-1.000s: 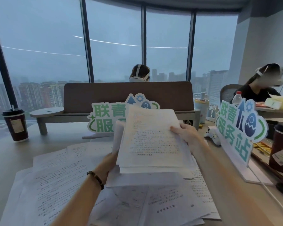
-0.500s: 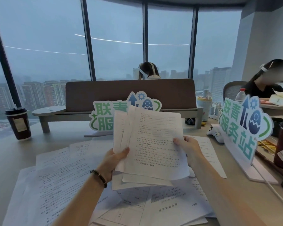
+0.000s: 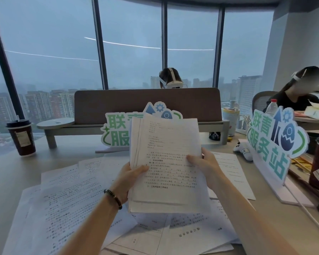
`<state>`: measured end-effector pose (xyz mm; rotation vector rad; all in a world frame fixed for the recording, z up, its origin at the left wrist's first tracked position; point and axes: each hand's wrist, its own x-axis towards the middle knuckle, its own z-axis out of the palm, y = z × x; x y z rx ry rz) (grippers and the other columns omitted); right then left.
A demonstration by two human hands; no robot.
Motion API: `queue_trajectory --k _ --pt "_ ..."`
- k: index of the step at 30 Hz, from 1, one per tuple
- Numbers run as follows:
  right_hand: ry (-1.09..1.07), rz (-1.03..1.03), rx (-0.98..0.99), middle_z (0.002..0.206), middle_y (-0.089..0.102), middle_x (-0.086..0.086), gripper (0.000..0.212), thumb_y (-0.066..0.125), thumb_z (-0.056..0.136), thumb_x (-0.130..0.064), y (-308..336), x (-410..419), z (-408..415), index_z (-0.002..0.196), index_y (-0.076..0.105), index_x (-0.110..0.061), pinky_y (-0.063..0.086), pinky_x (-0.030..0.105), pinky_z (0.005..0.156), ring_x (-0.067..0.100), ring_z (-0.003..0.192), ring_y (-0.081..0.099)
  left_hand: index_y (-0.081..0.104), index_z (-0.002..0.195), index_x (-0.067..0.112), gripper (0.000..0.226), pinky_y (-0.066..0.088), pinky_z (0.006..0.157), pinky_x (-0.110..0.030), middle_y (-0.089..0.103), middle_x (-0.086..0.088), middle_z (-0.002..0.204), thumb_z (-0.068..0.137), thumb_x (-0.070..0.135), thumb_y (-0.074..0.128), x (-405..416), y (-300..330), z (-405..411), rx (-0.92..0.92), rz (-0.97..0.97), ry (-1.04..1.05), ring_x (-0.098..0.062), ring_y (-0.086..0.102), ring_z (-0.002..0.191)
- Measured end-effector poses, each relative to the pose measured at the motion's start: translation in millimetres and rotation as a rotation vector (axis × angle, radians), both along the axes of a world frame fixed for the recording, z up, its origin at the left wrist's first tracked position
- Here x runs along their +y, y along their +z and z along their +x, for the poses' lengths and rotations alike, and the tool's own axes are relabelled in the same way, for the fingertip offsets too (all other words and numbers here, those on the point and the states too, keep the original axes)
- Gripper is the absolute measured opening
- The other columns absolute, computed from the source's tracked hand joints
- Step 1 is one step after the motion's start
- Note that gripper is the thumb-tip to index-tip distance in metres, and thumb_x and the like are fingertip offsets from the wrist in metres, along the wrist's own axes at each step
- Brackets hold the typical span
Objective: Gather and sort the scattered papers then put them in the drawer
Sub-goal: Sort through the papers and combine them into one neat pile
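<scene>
Because the sheets have to be squared before they can go anywhere, I have the gathered stack of papers (image 3: 166, 162) raised nearly upright above the worktop (image 3: 11, 181), printed face toward me, so the edges can fall level. My left hand (image 3: 129, 179) grips its left edge low down, thumb across the front page and fingers hidden behind; my right hand (image 3: 204, 166) holds the right edge a little higher, thumb likewise on the front. Both forearms reach forward and converge on the stack, the left wrist wearing a beaded bracelet (image 3: 113, 198). Many loose papers (image 3: 66, 199) lie overlapping on the worktop beneath and to the left, with one sheet (image 3: 232, 173) to the right. No drawer is in view.
</scene>
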<state>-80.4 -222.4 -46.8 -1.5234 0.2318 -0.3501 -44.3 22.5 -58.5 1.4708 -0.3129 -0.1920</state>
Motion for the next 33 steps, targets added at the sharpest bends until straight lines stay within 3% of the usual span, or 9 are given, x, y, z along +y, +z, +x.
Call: queue_trajectory --k 3,7,9,13,17,24,30,33 --pt "-0.062 -0.050 -0.138 0.110 0.071 0.002 0.030 0.068 0.091 -0.013 9.5 8.7 -7.0 0.117 0.056 -0.023 0.061 0.050 0.079 0.024 0.094 0.071 0.068 0.111 0.008 0.021 0.060 0.080 -0.048 0.076 -0.010 0.101 0.092 0.016 0.064 -2.2 6.1 -1.7 -0.139 0.029 0.057 -0.028 0.073 0.093" --pt "-0.090 -0.177 -0.319 0.110 0.068 -0.006 0.029 0.063 0.095 -0.015 20.9 20.0 -18.9 0.119 0.052 -0.027 0.062 0.041 0.077 0.016 0.095 0.069 0.068 0.102 0.020 0.011 0.059 0.063 -0.022 0.075 0.004 0.092 0.094 0.022 0.060 -5.9 9.0 -3.3 -0.323 0.067 0.171 -0.006 0.073 0.082" --pt "-0.119 -0.223 -0.393 0.110 0.066 -0.011 0.029 0.062 0.095 -0.016 25.1 24.2 -21.4 0.119 0.051 -0.027 0.062 0.035 0.075 0.012 0.095 0.068 0.066 0.095 0.026 0.010 0.057 0.058 -0.017 0.073 0.010 0.088 0.095 0.020 0.059 -7.2 9.6 -4.2 -0.350 0.039 0.195 0.001 0.071 0.075" --pt "-0.156 -0.299 -0.439 0.108 0.061 -0.016 0.034 0.068 0.092 -0.019 27.0 30.9 -20.5 0.117 0.048 -0.030 0.061 0.036 0.078 0.009 0.096 0.064 0.070 0.098 0.021 0.010 0.061 0.069 -0.029 0.077 0.002 0.093 0.093 0.020 0.062 -5.6 10.0 -4.0 -0.292 -0.059 0.177 -0.011 0.074 0.084" --pt "-0.120 -0.326 -0.437 0.114 0.058 -0.019 0.048 0.070 0.090 -0.022 27.8 31.9 -15.9 0.128 0.042 -0.029 0.058 0.036 0.086 0.004 0.104 0.059 0.071 0.105 0.011 0.018 0.060 0.071 -0.035 0.077 -0.007 0.099 0.093 0.020 0.061 -1.5 8.7 -2.4 -0.188 -0.095 0.087 -0.023 0.074 0.090" --pt "-0.011 -0.270 -0.485 0.118 0.060 -0.021 0.050 0.062 0.094 -0.033 33.6 28.9 -5.4 0.136 0.036 -0.032 0.060 0.034 0.082 0.004 0.104 0.064 0.070 0.109 0.014 0.021 0.059 0.078 -0.040 0.076 -0.006 0.105 0.090 0.017 0.063 1.9 3.8 -0.9 -0.115 -0.081 0.008 -0.025 0.073 0.095" --pt "0.035 -0.365 -0.415 0.122 0.059 -0.019 0.042 0.053 0.100 -0.034 13.4 29.7 -2.1 0.136 0.032 -0.038 0.059 0.034 0.083 0.014 0.110 0.064 0.070 0.111 0.014 0.022 0.058 0.080 -0.041 0.076 -0.008 0.106 0.091 0.015 0.063 4.2 -2.7 0.2 -0.092 -0.061 -0.007 -0.027 0.072 0.098" --pt "0.015 -0.391 -0.489 0.128 0.052 -0.023 0.064 0.059 0.097 -0.029 34.0 28.9 -4.7 0.147 0.019 -0.041 0.058 0.034 0.088 0.004 0.112 0.059 0.070 0.111 0.014 0.022 0.059 0.080 -0.040 0.076 -0.007 0.107 0.090 0.014 0.064 5.1 -3.4 -0.5 -0.110 -0.050 -0.018 -0.027 0.072 0.099"
